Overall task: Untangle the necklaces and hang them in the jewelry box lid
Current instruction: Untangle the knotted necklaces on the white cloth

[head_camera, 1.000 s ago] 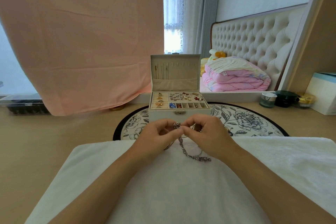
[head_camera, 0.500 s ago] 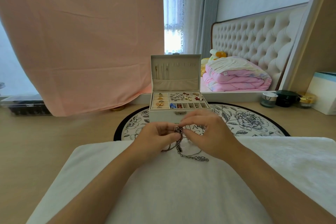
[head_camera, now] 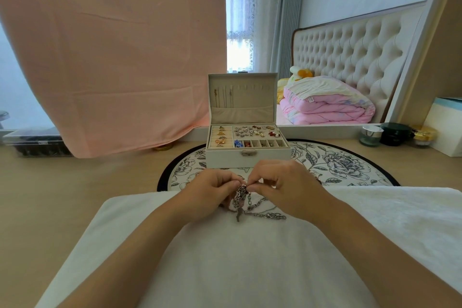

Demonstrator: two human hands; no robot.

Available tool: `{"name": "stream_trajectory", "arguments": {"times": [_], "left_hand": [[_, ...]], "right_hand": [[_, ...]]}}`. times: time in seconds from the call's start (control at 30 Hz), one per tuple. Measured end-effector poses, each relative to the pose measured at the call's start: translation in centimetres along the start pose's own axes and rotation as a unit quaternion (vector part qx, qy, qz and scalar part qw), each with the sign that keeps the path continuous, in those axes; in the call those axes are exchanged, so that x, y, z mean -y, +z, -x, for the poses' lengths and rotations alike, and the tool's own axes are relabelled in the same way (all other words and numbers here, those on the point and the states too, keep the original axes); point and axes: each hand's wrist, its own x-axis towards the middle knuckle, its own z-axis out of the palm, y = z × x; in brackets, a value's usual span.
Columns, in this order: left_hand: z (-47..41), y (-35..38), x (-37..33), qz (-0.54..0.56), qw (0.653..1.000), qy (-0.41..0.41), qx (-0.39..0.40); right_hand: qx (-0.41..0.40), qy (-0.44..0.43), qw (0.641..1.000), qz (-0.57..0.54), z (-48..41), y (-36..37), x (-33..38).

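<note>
A knot of silver chain necklaces (head_camera: 243, 197) hangs between my two hands just above a white towel (head_camera: 250, 257). My left hand (head_camera: 210, 192) pinches the tangle from the left, and my right hand (head_camera: 287, 187) pinches it from the right with fingertips nearly touching. Loose chain trails onto the towel toward the right. Behind my hands stands the white jewelry box (head_camera: 247, 157), its lid (head_camera: 243, 97) upright. Thin chains hang from hooks at the lid's left side. The box tray holds rings, earrings and small charms.
A round floral mat (head_camera: 337, 165) lies under the box on the wooden desk. Cosmetic jars (head_camera: 395, 134) and a white-blue box (head_camera: 447, 127) stand at the right. A clear organiser (head_camera: 37, 144) sits at the left, under a pink cloth (head_camera: 112, 57).
Both hands stayed together on the tangle and lowered slightly toward the towel. The right fingers shifted closer onto the knot, and the hanging chain bunched up more.
</note>
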Motion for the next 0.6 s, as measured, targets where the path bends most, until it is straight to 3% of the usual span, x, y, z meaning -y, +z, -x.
{"name": "stream_trajectory", "arguments": {"times": [0.13, 0.23, 0.3, 0.47, 0.6], "left_hand": [[0.3, 0.3, -0.5, -0.054, 0.993, 0.047, -0.091], [0.4, 0.2, -0.6, 0.001, 0.994, 0.079, -0.077], [0.4, 0.2, -0.6, -0.022, 0.992, 0.093, -0.083], [0.5, -0.1, -0.9, -0.059, 0.996, 0.063, -0.034], [0.4, 0.0, -1.1, -0.186, 0.975, 0.097, -0.076]], "right_hand": [[0.019, 0.095, 0.994, -0.058, 0.0, 0.6, 0.4], [0.044, 0.164, 0.975, -0.141, -0.1, 0.8, 0.5], [0.055, 0.199, 0.960, -0.190, 0.0, 0.7, 0.5], [0.076, 0.230, 0.939, -0.244, 0.1, 0.3, 0.3], [0.104, 0.230, 0.942, -0.221, 0.2, 0.3, 0.3]]}}
